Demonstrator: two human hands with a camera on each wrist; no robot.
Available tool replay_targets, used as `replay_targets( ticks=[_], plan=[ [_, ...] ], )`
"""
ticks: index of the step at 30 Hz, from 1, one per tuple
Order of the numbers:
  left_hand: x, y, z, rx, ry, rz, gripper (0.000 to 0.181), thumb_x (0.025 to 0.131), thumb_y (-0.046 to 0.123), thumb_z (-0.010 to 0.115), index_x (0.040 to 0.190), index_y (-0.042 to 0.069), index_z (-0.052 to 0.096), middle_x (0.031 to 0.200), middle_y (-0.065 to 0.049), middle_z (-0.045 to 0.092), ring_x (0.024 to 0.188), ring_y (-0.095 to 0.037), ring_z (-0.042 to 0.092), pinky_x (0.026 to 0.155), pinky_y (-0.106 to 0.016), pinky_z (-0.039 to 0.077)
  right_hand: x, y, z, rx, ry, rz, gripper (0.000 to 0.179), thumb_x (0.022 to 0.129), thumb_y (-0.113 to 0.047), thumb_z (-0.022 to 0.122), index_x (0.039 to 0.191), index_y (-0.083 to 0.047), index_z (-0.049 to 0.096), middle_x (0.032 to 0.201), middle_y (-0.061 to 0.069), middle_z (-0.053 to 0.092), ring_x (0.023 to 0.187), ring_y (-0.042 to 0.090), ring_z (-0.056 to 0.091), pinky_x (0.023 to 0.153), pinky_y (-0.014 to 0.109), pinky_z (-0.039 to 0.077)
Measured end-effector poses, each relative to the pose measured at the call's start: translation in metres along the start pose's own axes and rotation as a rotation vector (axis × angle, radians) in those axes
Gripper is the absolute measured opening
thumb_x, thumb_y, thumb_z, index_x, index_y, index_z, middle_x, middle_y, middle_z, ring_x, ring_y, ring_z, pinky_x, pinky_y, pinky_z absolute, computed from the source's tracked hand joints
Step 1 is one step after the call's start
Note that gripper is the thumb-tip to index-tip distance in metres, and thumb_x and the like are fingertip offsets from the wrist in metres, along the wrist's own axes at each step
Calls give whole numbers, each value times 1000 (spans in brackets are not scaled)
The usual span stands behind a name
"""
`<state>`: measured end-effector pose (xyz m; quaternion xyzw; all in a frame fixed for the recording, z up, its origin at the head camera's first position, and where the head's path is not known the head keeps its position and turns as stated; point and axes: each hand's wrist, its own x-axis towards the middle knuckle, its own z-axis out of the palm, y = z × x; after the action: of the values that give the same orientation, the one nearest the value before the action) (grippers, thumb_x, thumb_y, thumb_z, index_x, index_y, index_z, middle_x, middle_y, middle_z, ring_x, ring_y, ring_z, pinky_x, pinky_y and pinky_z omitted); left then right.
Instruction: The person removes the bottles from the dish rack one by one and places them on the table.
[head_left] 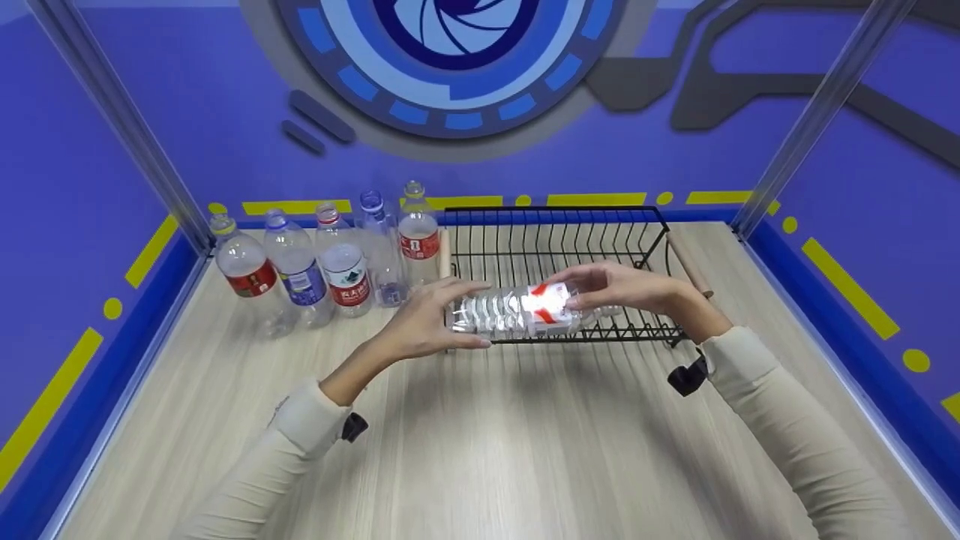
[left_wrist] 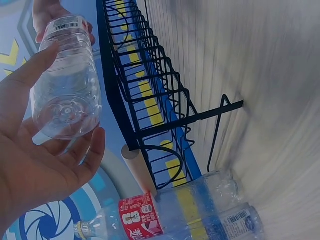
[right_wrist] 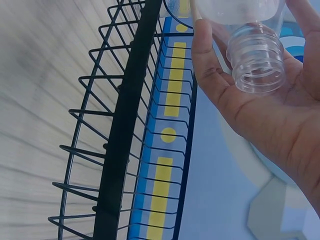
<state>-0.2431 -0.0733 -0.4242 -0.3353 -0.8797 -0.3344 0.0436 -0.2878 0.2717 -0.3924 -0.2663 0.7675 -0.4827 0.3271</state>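
A clear plastic bottle (head_left: 491, 313) with a white and red label lies sideways in the air above the front of a black wire rack (head_left: 555, 209). My left hand (head_left: 429, 322) holds its base end, thumb and fingers on either side. Around the label and shoulder end, my right hand (head_left: 626, 289) grips the bottle with curled fingers. The right wrist view shows the uncapped neck (right_wrist: 257, 60) pointing toward the right palm. Seen from the left wrist, the ridged base (left_wrist: 65, 117) faces the left palm.
Several empty plastic bottles stand left of the rack, among them a red-labelled one (head_left: 251, 279), a purple-labelled one (head_left: 304, 285) and another red-labelled one (head_left: 418, 244) near the rack's wooden handle (head_left: 445, 255). A second wooden handle (head_left: 690, 266) is on the right. Blue panels enclose the wooden table (head_left: 480, 457).
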Motion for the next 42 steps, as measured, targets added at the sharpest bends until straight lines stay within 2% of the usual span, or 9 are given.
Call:
replay_targets(
  ticks=[5,13,17,20,25,28,32,39,42],
  plan=[
    [1,2,0,28,-2,-19,80,75,48,88,143,21,59,142,-7,63,132,-30,57,120,-65,25,1,-2,2,1,25,4,55,97,-18,69,149,-12,50,128,10,66,107,19,68,95,39,59],
    [4,-1,-5,-76,-90,-14,72,81,46,84,143,17,60,136,-6,68,107,-23,65,102,-52,49,1,-2,4,-6,43,-44,55,94,-13,73,146,-10,53,130,6,66,106,17,68,91,30,59],
    [3,-1,-6,-121,-164,-25,76,83,44,83,148,18,54,143,-10,63,117,-28,65,105,-53,50,1,-1,5,-25,41,-66,56,92,-12,75,144,-8,55,133,7,65,109,18,68,94,35,59],
    [3,0,-6,-133,-182,-28,78,82,43,84,149,16,53,146,-12,61,128,-31,61,116,-59,38,0,-1,5,-38,46,-67,57,91,-12,77,144,-9,55,135,8,64,111,20,67,97,42,58],
    [2,2,-9,-143,-158,-26,76,81,45,84,147,19,56,146,-8,61,125,-28,63,116,-59,38,-4,-1,3,-45,50,-67,57,92,-14,75,145,-10,54,140,10,61,115,21,66,98,40,58],
    [0,1,-12,-167,-147,-12,75,81,43,85,146,19,57,146,-8,61,117,-27,65,104,-52,51,-8,0,-1,-52,62,-87,56,94,-14,73,146,-8,53,142,11,61,120,20,65,99,36,57],
    [-5,-4,-15,-182,-110,-9,74,79,41,87,144,18,60,140,-10,65,107,-28,66,95,-49,55,-17,2,-10,-44,96,-125,55,97,-12,68,148,-4,50,146,12,59,130,18,60,107,37,52],
    [-18,-16,-26,-224,1,-94,73,76,38,90,141,19,63,114,-10,75,92,-28,67,79,-37,56,-40,12,-28,-2,173,-174,52,100,-6,62,148,0,46,141,14,62,122,22,66,103,35,54],
    [-26,-22,-33,-266,34,-133,73,76,34,91,142,19,63,114,-12,74,93,-27,67,77,-33,55,-50,18,-35,12,189,-179,51,100,-4,61,149,-1,47,138,11,65,120,25,67,102,36,55]
  ],
)
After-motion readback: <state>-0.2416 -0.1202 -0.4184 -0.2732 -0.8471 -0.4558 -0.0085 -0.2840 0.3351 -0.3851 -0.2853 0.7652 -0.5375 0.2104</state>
